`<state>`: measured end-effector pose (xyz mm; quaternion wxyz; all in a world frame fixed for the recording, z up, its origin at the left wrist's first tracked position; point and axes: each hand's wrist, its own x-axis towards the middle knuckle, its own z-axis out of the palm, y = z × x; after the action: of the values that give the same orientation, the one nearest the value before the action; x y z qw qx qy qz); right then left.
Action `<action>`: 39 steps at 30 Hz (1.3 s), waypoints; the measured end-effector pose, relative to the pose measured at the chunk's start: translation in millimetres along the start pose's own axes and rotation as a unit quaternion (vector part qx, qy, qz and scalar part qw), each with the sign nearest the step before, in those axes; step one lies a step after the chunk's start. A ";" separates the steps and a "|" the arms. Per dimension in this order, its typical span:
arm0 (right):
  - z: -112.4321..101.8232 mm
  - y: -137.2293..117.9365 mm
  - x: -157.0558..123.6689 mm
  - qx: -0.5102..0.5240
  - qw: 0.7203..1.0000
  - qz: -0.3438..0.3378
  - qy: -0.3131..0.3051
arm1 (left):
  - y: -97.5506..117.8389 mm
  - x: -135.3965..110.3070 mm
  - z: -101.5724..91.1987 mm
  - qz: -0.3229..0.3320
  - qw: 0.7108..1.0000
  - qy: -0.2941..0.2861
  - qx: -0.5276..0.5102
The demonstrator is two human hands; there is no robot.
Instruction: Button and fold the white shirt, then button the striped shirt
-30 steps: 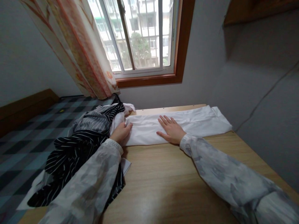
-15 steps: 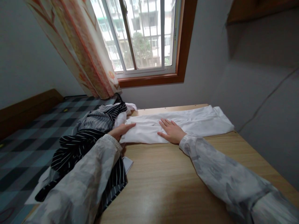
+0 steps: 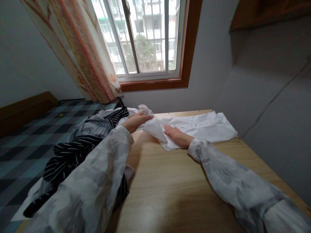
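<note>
A white garment [image 3: 201,126], folded into a long strip, lies along the far edge of the wooden table [image 3: 155,184]; its exact kind does not show. My left hand [image 3: 138,121] grips the garment's left end and holds it raised above the tabletop, bent over toward the right. My right hand [image 3: 178,136] rests flat on the middle of the cloth, fingers stretched out, close to the fold. Just left of my left hand lies a heap of clothes, with a black garment with white stripes [image 3: 73,147] on top.
A bed with a checked cover [image 3: 31,139] adjoins the table on the left. Behind the table are a window [image 3: 150,42] and a patterned curtain [image 3: 80,48]. A wooden shelf [image 3: 269,16] hangs at upper right, with a cable [image 3: 269,100] on the wall below.
My left hand has taken hold of the white garment's left end and lifted it up and to the right. My right hand stays on the cloth. The view has shifted slightly.
</note>
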<state>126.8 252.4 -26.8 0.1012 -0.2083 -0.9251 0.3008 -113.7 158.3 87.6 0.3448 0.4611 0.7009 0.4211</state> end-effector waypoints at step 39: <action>-33.9 69.2 -3.5 0.431 0.837 0.202 0.271 | -76.6 -74.1 93.6 0.451 0.821 -0.025 0.349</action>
<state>163.0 318.9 -41.4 0.3644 -0.3995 -0.5748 0.6143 -34.4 97.5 -13.0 -0.0503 0.8254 0.5059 0.2456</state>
